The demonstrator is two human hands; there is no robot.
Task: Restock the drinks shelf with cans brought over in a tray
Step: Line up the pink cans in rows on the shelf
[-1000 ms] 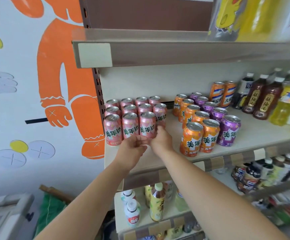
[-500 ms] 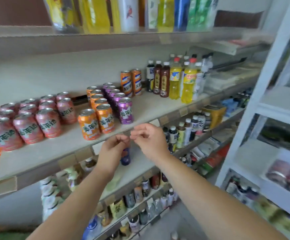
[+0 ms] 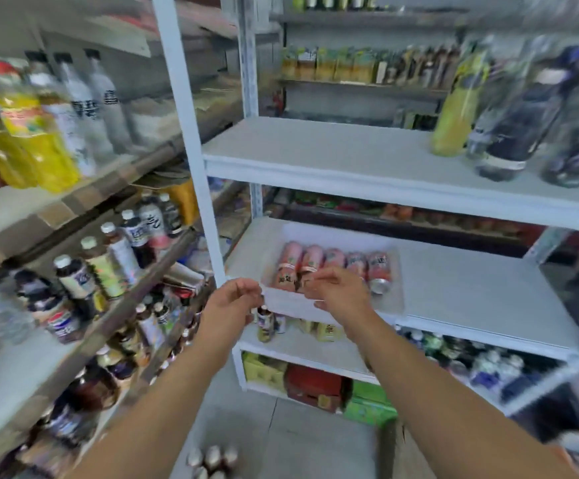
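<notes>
As view swings right, hands [image 3: 232, 304] [image 3: 341, 295] grip tray [image 3: 291, 305].

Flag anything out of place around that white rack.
The pink cans lie on their sides in the white tray on the rack's middle shelf, not upright. A cluster of small drink containers stands on the floor in the aisle. Nothing spilled or damaged shows, though the picture is blurred.

The cans [image 3: 333, 262] are showing pink with pale lettering and silver ends. The tray [image 3: 291, 304] is looking translucent white, and the shelf [image 3: 471, 285] is showing plain white. On the left, bottles [image 3: 28, 143] are glowing yellow. Low down, a green box [image 3: 263, 371] and a red box [image 3: 315, 383] are showing above the floor [image 3: 298, 444], which is looking grey.
</notes>
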